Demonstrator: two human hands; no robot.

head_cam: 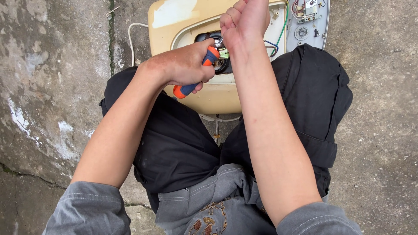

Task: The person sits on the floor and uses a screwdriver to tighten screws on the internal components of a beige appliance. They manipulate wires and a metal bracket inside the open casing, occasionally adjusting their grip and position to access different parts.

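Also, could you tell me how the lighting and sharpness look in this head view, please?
Head view: soft, even daylight, no hard shadows or glare; left hand, orange-and-blue screwdriver and right hand are sharp; slight wide-angle stretch at the sleeves; the casing's opening is dim.

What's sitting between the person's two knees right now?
In the head view, the cream appliance housing lies between the black-trousered knees, opened up; the left hand grips an orange-and-blue screwdriver over it.
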